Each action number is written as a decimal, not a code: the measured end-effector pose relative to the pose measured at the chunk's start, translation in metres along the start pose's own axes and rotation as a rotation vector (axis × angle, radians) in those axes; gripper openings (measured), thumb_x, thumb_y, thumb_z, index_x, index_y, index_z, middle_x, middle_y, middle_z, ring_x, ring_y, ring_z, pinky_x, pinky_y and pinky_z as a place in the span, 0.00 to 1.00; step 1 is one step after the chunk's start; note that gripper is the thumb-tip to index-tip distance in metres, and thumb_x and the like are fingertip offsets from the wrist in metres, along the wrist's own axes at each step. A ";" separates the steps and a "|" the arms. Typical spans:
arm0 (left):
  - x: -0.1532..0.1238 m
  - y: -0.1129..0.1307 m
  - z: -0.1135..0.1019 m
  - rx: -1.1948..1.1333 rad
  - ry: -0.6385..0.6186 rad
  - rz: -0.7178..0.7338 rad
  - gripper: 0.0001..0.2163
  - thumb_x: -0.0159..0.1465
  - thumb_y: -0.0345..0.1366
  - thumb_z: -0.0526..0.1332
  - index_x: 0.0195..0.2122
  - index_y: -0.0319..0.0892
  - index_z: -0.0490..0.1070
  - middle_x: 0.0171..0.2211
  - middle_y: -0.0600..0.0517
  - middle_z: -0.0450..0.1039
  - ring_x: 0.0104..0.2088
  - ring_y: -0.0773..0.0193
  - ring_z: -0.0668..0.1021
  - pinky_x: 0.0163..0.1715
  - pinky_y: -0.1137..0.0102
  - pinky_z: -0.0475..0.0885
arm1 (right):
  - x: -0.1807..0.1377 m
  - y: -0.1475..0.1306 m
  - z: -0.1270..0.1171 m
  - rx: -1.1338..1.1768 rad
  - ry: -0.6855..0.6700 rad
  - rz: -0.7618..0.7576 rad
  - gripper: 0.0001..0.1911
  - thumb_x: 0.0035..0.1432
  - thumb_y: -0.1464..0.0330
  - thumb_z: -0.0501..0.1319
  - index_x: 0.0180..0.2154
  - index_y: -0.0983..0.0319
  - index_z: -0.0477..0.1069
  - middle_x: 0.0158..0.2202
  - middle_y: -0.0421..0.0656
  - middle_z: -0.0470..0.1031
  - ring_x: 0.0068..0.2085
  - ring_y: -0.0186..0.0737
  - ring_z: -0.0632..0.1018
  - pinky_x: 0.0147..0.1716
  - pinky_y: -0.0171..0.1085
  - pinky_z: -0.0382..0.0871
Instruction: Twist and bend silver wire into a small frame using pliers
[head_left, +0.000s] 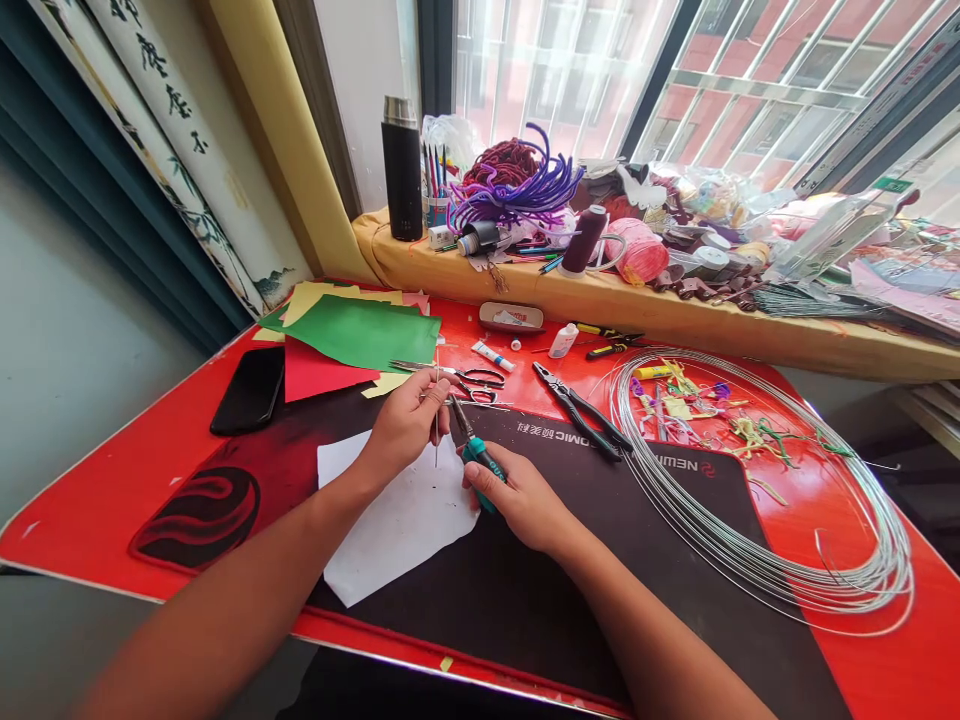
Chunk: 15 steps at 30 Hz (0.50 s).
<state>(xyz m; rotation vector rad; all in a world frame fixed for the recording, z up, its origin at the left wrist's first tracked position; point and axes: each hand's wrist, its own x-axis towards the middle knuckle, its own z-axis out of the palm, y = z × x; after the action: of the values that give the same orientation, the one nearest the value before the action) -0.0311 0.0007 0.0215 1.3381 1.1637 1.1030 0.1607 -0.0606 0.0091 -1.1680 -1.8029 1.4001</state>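
Left hand (409, 415): pinches a short, thin wire (436, 430) and holds it straight up over the white paper (397, 525).
Right hand (517, 500): wraps tight around the teal handle of the pliers (474, 448); their tip touches the wire near the top.
Desk (90, 490): red, with a dark mat (525, 590) in the middle.
Open room: bare mat near the front edge.
Right side: a big wire coil (757, 560) reaches almost to the desk edge.
Behind the hands: scissors (469, 380), black pliers (581, 410), coloured paper (360, 335).
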 end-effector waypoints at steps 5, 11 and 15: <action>0.001 0.002 -0.001 -0.096 -0.007 -0.060 0.19 0.67 0.53 0.60 0.47 0.41 0.72 0.16 0.58 0.67 0.14 0.67 0.67 0.14 0.74 0.60 | 0.000 0.002 0.000 0.003 -0.020 -0.002 0.20 0.70 0.50 0.56 0.40 0.59 0.70 0.31 0.40 0.77 0.35 0.41 0.76 0.38 0.38 0.67; 0.002 0.001 -0.002 -0.056 0.008 -0.032 0.20 0.68 0.54 0.59 0.47 0.41 0.72 0.16 0.59 0.67 0.14 0.67 0.67 0.15 0.74 0.61 | -0.001 -0.002 0.001 -0.013 -0.016 -0.013 0.19 0.70 0.51 0.57 0.39 0.60 0.70 0.32 0.41 0.77 0.35 0.41 0.76 0.38 0.38 0.67; -0.001 0.004 -0.002 0.024 0.018 0.004 0.18 0.69 0.52 0.58 0.46 0.42 0.72 0.16 0.59 0.67 0.14 0.67 0.67 0.15 0.73 0.62 | -0.001 -0.004 0.003 -0.028 -0.008 -0.006 0.17 0.70 0.52 0.58 0.40 0.59 0.69 0.32 0.40 0.76 0.34 0.41 0.75 0.38 0.38 0.67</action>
<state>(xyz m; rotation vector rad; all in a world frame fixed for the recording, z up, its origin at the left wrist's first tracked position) -0.0330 0.0002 0.0259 1.3516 1.1912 1.1098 0.1576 -0.0632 0.0125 -1.1718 -1.8360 1.3825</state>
